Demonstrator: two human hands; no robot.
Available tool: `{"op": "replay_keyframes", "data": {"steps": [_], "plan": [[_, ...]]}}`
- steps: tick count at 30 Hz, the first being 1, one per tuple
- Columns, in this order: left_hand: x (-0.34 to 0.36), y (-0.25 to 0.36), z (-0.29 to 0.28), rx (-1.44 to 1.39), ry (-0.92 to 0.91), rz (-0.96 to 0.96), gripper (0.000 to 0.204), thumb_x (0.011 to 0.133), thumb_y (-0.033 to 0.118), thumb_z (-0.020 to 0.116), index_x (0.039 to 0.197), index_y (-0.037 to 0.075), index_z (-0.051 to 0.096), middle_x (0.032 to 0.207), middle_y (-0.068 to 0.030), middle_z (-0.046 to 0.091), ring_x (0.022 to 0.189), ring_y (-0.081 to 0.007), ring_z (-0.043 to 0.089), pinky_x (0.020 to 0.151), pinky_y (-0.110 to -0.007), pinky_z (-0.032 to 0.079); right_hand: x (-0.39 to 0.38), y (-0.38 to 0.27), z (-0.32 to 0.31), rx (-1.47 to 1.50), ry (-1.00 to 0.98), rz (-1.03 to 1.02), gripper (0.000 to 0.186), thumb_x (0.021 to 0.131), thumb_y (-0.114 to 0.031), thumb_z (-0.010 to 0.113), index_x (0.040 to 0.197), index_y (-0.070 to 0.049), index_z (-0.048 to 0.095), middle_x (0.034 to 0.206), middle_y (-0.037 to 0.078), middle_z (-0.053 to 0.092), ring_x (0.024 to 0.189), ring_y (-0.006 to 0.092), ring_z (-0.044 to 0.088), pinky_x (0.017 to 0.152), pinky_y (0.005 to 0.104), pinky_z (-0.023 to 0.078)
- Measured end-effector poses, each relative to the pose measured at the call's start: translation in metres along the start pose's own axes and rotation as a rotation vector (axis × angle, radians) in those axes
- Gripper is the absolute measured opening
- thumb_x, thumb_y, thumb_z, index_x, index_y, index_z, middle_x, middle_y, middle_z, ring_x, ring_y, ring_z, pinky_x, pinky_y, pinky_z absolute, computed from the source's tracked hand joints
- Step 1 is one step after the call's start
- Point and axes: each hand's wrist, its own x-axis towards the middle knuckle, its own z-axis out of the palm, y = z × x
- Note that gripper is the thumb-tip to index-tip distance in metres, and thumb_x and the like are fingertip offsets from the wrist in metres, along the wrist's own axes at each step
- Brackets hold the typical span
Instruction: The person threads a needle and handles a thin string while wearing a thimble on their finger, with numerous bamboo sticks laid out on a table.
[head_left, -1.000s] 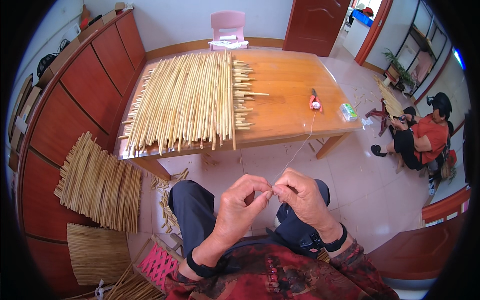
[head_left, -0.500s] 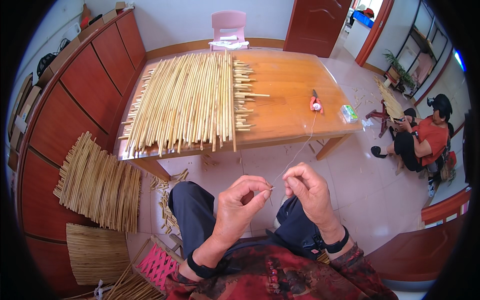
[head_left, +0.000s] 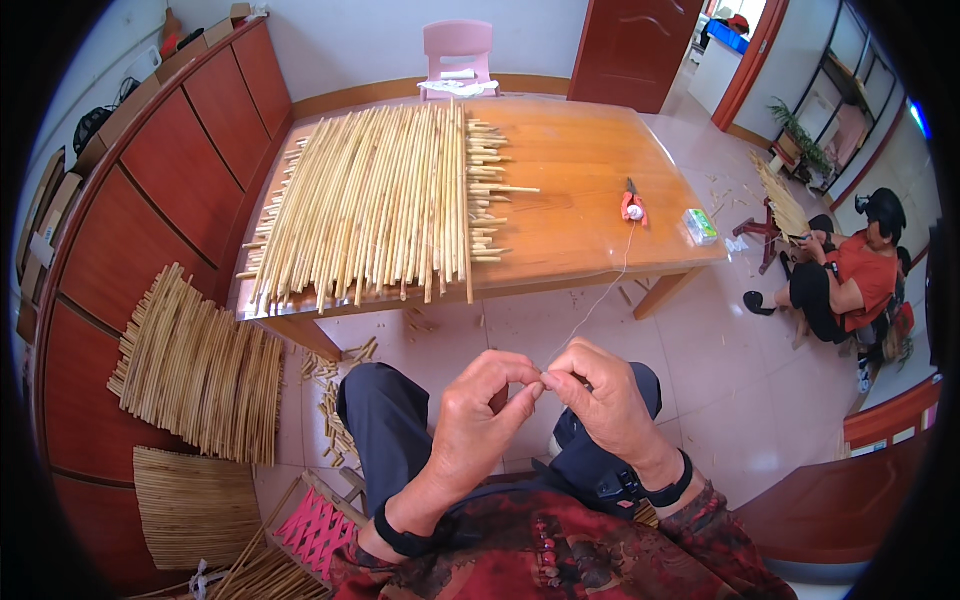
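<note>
Over my lap, my left hand (head_left: 484, 408) and my right hand (head_left: 608, 405) meet at the fingertips, thumb and forefinger pinched on each. A thin white thread (head_left: 598, 302) runs down from a small white spool (head_left: 635, 212) on the table to these fingertips. The pinched end is hidden between the fingers; whether a needle is there cannot be made out. Beside the spool lie red-handled pliers (head_left: 630, 190). A wide layer of thin tan sticks (head_left: 370, 200) covers the left of the wooden table (head_left: 570, 150), with other sticks lying crosswise beneath.
A small green-and-white box (head_left: 700, 227) sits near the table's right corner. Stick mats (head_left: 200, 370) lean by the red cabinets (head_left: 150, 200) at left. Cut stick pieces litter the floor. A person in a red top (head_left: 865, 275) sits at right. A pink chair (head_left: 458, 55) stands behind the table.
My right hand has moved left and slightly down, so its fingertips now touch those of my left hand at the thread. The left hand has hardly moved.
</note>
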Motion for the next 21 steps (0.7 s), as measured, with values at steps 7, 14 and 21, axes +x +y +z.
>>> {"op": "replay_keyframes", "data": {"steps": [7, 14, 21], "plan": [[0.000, -0.002, 0.000, -0.037, -0.028, -0.055, 0.008, 0.074, -0.001, 0.063, 0.081, 0.001, 0.062, 0.085, -0.0010, 0.057, 0.058, -0.0018, 0.041, 0.049, -0.017, 0.033, -0.002, -0.002, 0.000, -0.113, 0.051, -0.065, 0.005, 0.079, -0.002, 0.056, 0.082, -0.003, 0.052, 0.073, 0.010, 0.047, 0.063, 0.0257, 0.050, 0.057, 0.0315, 0.040], [-0.002, -0.013, 0.004, -0.310, -0.055, -0.148, 0.006, 0.077, 0.000, 0.062, 0.083, 0.000, 0.062, 0.088, -0.0019, 0.057, 0.069, -0.0037, 0.048, 0.057, -0.017, 0.039, -0.002, -0.003, -0.003, -0.110, 0.063, -0.083, 0.007, 0.077, -0.001, 0.058, 0.081, -0.004, 0.053, 0.072, 0.010, 0.047, 0.061, 0.0241, 0.051, 0.054, 0.0308, 0.040], [-0.003, -0.011, 0.006, -0.524, -0.031, -0.244, 0.004, 0.079, 0.001, 0.060, 0.082, 0.001, 0.061, 0.088, -0.0030, 0.056, 0.056, -0.0016, 0.042, 0.043, -0.015, 0.031, -0.003, -0.001, -0.002, -0.070, 0.087, -0.116, 0.008, 0.077, -0.001, 0.059, 0.083, -0.003, 0.054, 0.072, 0.007, 0.050, 0.061, 0.0174, 0.052, 0.054, 0.0263, 0.042]]}}
